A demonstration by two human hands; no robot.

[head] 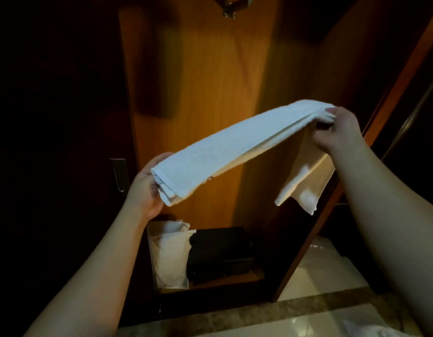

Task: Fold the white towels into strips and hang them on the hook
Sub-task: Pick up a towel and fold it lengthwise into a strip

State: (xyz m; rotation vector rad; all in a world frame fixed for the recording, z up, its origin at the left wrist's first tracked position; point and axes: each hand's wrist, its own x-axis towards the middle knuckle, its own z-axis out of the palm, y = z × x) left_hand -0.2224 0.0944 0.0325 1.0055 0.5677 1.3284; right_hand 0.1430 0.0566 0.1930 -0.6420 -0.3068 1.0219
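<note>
Head view: a wardrobe's wooden back panel (210,81) fills the middle, a metal hook (229,12) at its top edge, well above the white towel (225,144). Left hand (147,188) grips one folded end, right hand (337,130) pinches the other — a loose flap hangs below. Lower down sit a white bag (170,259) and a black box (220,254), touching.

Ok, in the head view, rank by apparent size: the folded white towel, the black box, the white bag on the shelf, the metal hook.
1. Folded white towel, nearest the camera
2-3. Black box and white bag, too alike to rank
4. Metal hook
</note>
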